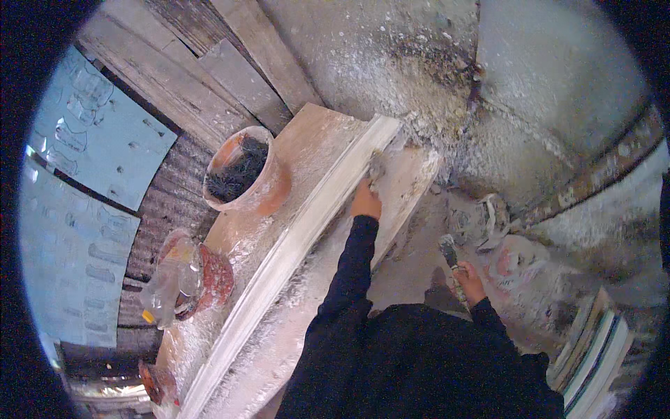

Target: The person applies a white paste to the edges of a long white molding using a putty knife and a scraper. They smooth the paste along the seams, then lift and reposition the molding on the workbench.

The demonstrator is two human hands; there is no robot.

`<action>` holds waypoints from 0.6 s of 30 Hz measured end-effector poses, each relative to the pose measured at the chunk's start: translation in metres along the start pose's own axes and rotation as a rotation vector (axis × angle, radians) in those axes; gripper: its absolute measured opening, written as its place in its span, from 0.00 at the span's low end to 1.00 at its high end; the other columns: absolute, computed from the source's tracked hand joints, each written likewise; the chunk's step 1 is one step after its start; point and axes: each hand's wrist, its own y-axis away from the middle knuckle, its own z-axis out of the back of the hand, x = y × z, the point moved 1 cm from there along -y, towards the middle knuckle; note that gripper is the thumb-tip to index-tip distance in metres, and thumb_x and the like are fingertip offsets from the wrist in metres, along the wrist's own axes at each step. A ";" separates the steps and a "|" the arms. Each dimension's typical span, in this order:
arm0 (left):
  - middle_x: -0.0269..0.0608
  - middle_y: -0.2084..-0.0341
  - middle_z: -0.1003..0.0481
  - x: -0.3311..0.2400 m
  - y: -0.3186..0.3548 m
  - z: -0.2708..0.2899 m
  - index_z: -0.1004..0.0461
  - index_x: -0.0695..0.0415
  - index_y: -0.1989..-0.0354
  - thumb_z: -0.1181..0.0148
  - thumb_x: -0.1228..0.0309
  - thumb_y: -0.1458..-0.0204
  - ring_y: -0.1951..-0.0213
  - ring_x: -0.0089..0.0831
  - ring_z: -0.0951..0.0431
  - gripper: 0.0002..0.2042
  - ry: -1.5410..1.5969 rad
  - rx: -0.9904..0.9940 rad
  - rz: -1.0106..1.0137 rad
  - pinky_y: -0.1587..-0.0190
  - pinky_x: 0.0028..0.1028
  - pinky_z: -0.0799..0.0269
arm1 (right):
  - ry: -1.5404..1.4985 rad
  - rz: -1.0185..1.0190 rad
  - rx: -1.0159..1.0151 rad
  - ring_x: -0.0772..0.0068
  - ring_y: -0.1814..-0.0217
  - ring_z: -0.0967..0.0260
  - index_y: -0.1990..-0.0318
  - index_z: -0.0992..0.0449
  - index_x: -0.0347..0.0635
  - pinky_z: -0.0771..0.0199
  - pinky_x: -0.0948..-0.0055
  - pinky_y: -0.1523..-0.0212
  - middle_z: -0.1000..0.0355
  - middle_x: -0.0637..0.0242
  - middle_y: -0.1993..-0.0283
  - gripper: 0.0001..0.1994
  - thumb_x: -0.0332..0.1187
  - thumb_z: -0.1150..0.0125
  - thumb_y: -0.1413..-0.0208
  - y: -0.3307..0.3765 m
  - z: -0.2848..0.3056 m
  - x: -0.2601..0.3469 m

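A long white moulding (293, 241) with ridges along its length lies slantwise over a dusty board worktop (324, 143). Toward its far end, my left hand (366, 200) is closed beside its right edge. A greyish lump (377, 166) shows at the fingertips, too blurred to name. My right hand (469, 283), lower and to the right, is wrapped round the handle of a paintbrush (449, 248). The brush points up, its bristles pale with powder, apart from the moulding.
An orange bucket (269, 185) with dark fibrous stuff stands left of the moulding. Nearer are a clear plastic container (174, 276) and a red tub (216, 276). Dusty sacks (516, 262) lie at right, above stacked strips (593, 356). A stained wall (398, 70) rises behind.
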 end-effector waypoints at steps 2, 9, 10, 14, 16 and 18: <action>0.51 0.67 0.29 -0.041 -0.035 -0.023 0.40 0.53 0.58 0.49 0.70 0.55 0.61 0.49 0.30 0.15 -0.056 0.080 0.091 0.62 0.41 0.35 | 0.037 -0.064 0.068 0.73 0.69 0.34 0.52 0.40 0.44 0.30 0.74 0.73 0.33 0.64 0.64 0.17 0.34 0.49 0.48 -0.031 0.020 0.043; 0.51 0.65 0.29 -0.086 -0.053 -0.039 0.37 0.53 0.58 0.48 0.68 0.56 0.60 0.49 0.30 0.15 0.168 0.009 -0.094 0.62 0.41 0.35 | 0.048 0.023 0.136 0.74 0.78 0.35 0.52 0.40 0.43 0.33 0.74 0.80 0.33 0.64 0.68 0.17 0.37 0.49 0.49 -0.138 0.067 0.124; 0.52 0.64 0.29 -0.087 -0.038 -0.025 0.37 0.53 0.57 0.47 0.67 0.56 0.59 0.48 0.30 0.16 0.217 0.053 -0.071 0.60 0.39 0.35 | 0.055 0.042 0.112 0.74 0.74 0.35 0.52 0.39 0.45 0.32 0.73 0.80 0.33 0.64 0.66 0.17 0.36 0.49 0.49 -0.151 0.071 0.126; 0.39 0.70 0.29 -0.043 0.038 0.033 0.35 0.55 0.56 0.44 0.68 0.56 0.79 0.25 0.30 0.17 0.534 0.199 0.421 0.76 0.24 0.34 | 0.507 0.150 0.073 0.70 0.65 0.33 0.51 0.38 0.46 0.30 0.69 0.74 0.33 0.60 0.63 0.18 0.35 0.48 0.51 -0.185 0.026 0.153; 0.35 0.76 0.31 -0.029 0.067 0.053 0.34 0.56 0.58 0.45 0.71 0.56 0.86 0.20 0.37 0.15 0.576 0.050 0.420 0.83 0.21 0.39 | 0.652 0.521 0.018 0.66 0.59 0.35 0.49 0.39 0.45 0.31 0.68 0.66 0.34 0.57 0.58 0.19 0.34 0.49 0.50 -0.227 0.012 0.140; 0.37 0.73 0.29 0.008 0.103 0.064 0.34 0.57 0.58 0.45 0.71 0.56 0.86 0.20 0.36 0.15 0.578 -0.090 0.443 0.84 0.21 0.40 | 0.743 0.675 -0.032 0.61 0.55 0.36 0.49 0.39 0.44 0.35 0.67 0.58 0.36 0.55 0.54 0.20 0.33 0.49 0.50 -0.250 -0.012 0.144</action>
